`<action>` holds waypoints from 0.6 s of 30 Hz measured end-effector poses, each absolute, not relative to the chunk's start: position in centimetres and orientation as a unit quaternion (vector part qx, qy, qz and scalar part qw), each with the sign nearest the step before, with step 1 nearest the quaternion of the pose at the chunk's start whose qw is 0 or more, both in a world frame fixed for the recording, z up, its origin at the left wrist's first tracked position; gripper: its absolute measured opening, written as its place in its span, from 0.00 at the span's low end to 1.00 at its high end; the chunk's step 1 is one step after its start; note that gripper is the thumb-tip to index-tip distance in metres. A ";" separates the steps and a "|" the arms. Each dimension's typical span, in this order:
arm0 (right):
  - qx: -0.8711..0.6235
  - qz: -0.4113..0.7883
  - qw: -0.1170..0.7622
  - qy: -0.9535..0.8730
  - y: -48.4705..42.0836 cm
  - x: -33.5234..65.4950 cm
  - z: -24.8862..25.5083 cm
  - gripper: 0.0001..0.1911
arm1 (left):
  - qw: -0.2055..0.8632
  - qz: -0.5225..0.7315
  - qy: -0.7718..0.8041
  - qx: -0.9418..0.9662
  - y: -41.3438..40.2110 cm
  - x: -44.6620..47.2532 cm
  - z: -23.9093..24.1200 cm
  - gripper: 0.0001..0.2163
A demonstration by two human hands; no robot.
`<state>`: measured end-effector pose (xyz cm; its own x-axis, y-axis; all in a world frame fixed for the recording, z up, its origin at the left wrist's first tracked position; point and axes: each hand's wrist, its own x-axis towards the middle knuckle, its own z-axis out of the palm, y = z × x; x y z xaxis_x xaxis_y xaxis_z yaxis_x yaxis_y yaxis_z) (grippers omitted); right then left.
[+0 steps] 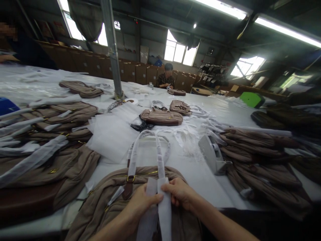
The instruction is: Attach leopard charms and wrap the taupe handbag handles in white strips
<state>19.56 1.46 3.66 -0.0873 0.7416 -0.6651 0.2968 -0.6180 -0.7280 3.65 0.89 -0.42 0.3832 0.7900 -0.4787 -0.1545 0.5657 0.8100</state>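
A taupe handbag (100, 201) with brown trim and gold zips lies in front of me at the table edge. Its two handles (135, 155) stand up, wrapped in white tissue. Over the base of the right handle, my left hand (144, 201) and my right hand (179, 192) pinch a strip of white wrapping paper (165, 214) that hangs down across the bag. The left thumb presses on the strip; the right thumb and fingers grip its upper edge. A brown leather tab (128, 188) with a gold ring shows on the left handle.
Similar bags (57, 160) are piled at left, and another stack (258, 157) lies at right beside a grey tape dispenser (212, 155). White sheets (112, 134) sit behind the left pile. A metal post (112, 50) rises from the table; a person (166, 78) sits at the far side.
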 end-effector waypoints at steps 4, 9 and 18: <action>-0.664 0.617 0.162 -0.391 1.7 19.5 4.0 0.10 | 0.753 0.314 0.486 0.313 0.4 3.8 -1.3 0.27; -0.664 0.623 0.134 -0.391 2.4 19.3 4.6 0.07 | 0.698 0.319 0.466 0.440 -0.1 3.4 0.6 0.18; -0.687 0.580 0.117 -0.421 2.8 19.1 4.7 0.08 | 0.547 0.272 0.550 0.570 -0.6 3.3 2.2 0.18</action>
<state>19.10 2.85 4.73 -0.0285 0.7147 -0.6988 0.4435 -0.6175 -0.6496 3.28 -0.55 2.18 0.2472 0.9241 -0.2915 0.3290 0.2029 0.9223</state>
